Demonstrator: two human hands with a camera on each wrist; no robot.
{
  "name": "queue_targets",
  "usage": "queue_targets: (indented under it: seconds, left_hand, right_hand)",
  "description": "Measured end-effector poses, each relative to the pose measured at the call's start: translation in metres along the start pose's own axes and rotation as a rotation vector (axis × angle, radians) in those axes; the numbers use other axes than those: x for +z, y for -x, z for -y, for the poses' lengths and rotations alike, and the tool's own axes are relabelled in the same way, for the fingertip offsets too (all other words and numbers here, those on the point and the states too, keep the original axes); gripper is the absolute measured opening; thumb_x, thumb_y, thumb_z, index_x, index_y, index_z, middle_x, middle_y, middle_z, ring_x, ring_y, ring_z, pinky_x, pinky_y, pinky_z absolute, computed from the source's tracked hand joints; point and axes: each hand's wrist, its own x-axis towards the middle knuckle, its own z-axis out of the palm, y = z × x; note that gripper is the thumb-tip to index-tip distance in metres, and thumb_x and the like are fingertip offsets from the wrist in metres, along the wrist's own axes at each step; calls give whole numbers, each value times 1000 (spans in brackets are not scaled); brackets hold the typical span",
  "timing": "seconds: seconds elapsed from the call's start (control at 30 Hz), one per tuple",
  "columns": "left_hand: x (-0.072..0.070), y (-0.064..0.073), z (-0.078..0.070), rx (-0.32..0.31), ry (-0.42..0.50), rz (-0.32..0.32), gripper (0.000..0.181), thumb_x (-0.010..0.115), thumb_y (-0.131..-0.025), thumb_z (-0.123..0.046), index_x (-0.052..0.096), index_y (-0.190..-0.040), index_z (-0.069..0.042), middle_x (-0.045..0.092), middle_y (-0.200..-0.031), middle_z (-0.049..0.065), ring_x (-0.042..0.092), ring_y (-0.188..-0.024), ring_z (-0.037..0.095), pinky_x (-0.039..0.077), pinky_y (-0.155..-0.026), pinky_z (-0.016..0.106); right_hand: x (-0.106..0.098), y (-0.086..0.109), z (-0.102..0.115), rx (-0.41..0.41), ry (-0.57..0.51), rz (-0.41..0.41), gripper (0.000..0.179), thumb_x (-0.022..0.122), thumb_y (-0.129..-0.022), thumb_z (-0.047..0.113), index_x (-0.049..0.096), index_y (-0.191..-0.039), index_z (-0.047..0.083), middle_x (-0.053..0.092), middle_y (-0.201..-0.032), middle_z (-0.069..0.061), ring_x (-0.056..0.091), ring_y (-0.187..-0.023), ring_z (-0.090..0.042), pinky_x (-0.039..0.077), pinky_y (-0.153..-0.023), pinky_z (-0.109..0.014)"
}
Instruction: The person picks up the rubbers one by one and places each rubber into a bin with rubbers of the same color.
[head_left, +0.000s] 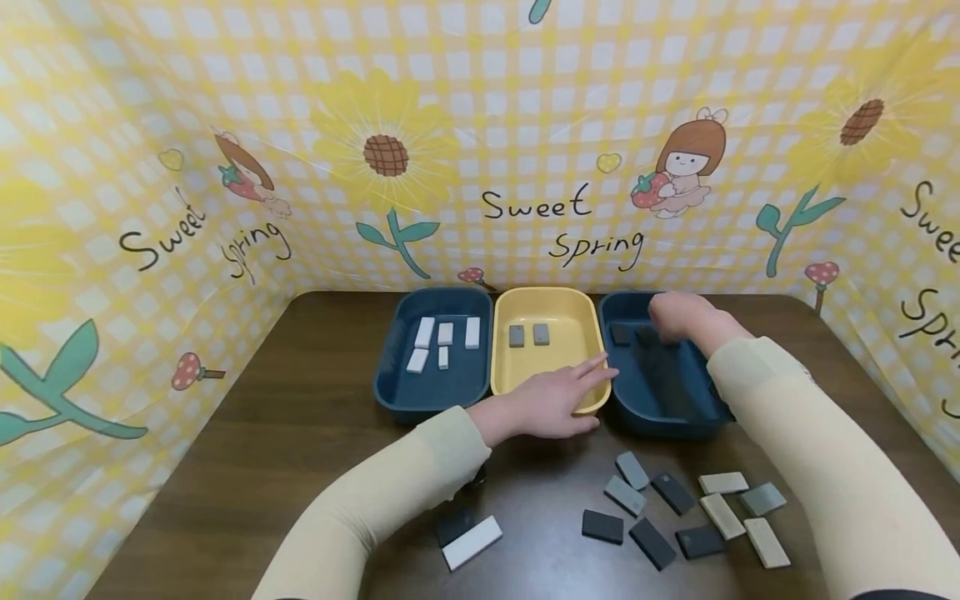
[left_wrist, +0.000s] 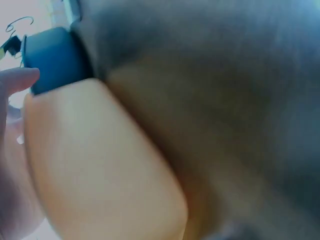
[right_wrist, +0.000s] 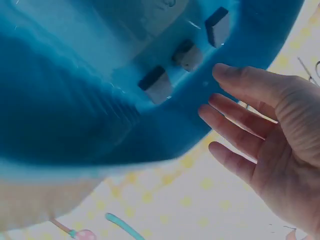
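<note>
My left hand (head_left: 557, 400) reaches across the front right corner of the yellow bin (head_left: 551, 302), its fingers outstretched over the rim toward the right blue bin (head_left: 660, 427). In the left wrist view a fingertip (left_wrist: 26, 79) shows beside the bin walls. At the back of the right blue bin is my right hand (head_left: 686, 317). The right wrist view shows its fingers (right_wrist: 235, 127) extended and apart, holding nothing, beside three small dark blocks (right_wrist: 156, 86) on the bin floor. From the head, one dark block (head_left: 619, 335) shows clearly left of this hand.
A left blue bin (head_left: 386, 400) contains several white blocks (head_left: 424, 332). Two grey blocks (head_left: 540, 334) lie in the yellow bin. Several black, grey and cream blocks (head_left: 723, 517) are scattered at the front right. A white block (head_left: 472, 542) and a dark block (head_left: 454, 527) lie near the left forearm.
</note>
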Motion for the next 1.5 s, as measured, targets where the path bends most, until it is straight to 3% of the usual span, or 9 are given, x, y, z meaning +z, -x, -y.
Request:
queue_targets:
  seconds: [0.27, 0.4, 0.53, 0.67, 0.8, 0.9, 1.1, 1.5]
  left_hand:
    - [-37, 23, 20, -30, 3, 12, 59, 53, -99, -40, 35, -151, -21, 27, -158, 1, 32, -140, 17, 31, -109, 36]
    - [-43, 43, 37, -79, -22, -39, 57, 52, -99, -41, 38, -150, -19, 29, -157, 3, 31, -140, 19, 28, -111, 38]
    - [-41, 66, 51, -146, -48, -88, 63, 51, -98, -46, 35, -151, -15, 26, -158, 6, 28, -141, 21, 26, -112, 39]
    - [-32, 84, 58, -207, -62, -100, 74, 51, -97, -51, 27, -153, -9, 17, -161, 9, 20, -145, 21, 22, -113, 42]
    - [-20, 94, 62, -259, -61, -91, 82, 48, -96, -57, 21, -155, -7, 13, -162, 8, 14, -146, 20, 22, -113, 45]
    - [-13, 96, 65, -282, -60, -99, 83, 45, -95, -60, 19, -155, -8, 12, -162, 6, 12, -146, 19, 23, -112, 46]
    - [-3, 95, 69, -304, -85, -118, 85, 43, -95, -64, 19, -156, -10, 10, -162, 3, 10, -146, 17, 25, -112, 46]
    - [-2, 92, 66, -322, -124, -115, 84, 38, -94, -66, 21, -156, -12, 8, -162, 2, 9, -147, 17, 26, -111, 48]
  right_hand:
    - [-9, 19, 16, -69, 34, -72, 18, 63, -84, 0, 55, -71, 9, 49, -65, -3, 44, -59, -18, 36, -56, -32]
    - [-6, 29, 28, -113, 67, -125, 12, 71, -85, 8, 60, -80, 8, 53, -74, -3, 49, -65, -18, 44, -61, -37]
    - [1, 41, 44, -179, 83, -217, 13, 75, -85, 16, 66, -90, 8, 57, -85, -3, 55, -69, -15, 51, -64, -37]
    - [10, 53, 64, -301, 97, -373, 17, 79, -82, 18, 67, -91, 9, 60, -87, -3, 55, -67, -13, 51, -61, -32]
    - [18, 64, 85, -422, 141, -539, 23, 82, -80, 19, 68, -93, 8, 63, -92, -5, 59, -73, -16, 52, -64, -32]
    - [25, 71, 103, -484, 148, -584, 26, 81, -80, 21, 69, -97, 7, 64, -98, -6, 61, -79, -17, 53, -67, -32]
    - [45, 87, 142, -618, 87, -547, 22, 78, -83, 23, 68, -99, 12, 64, -102, -1, 59, -81, -13, 52, -72, -29]
    - [88, 90, 203, -867, 106, -320, 27, 69, -91, 34, 67, -112, 18, 63, -106, 7, 56, -89, -4, 48, -80, -20]
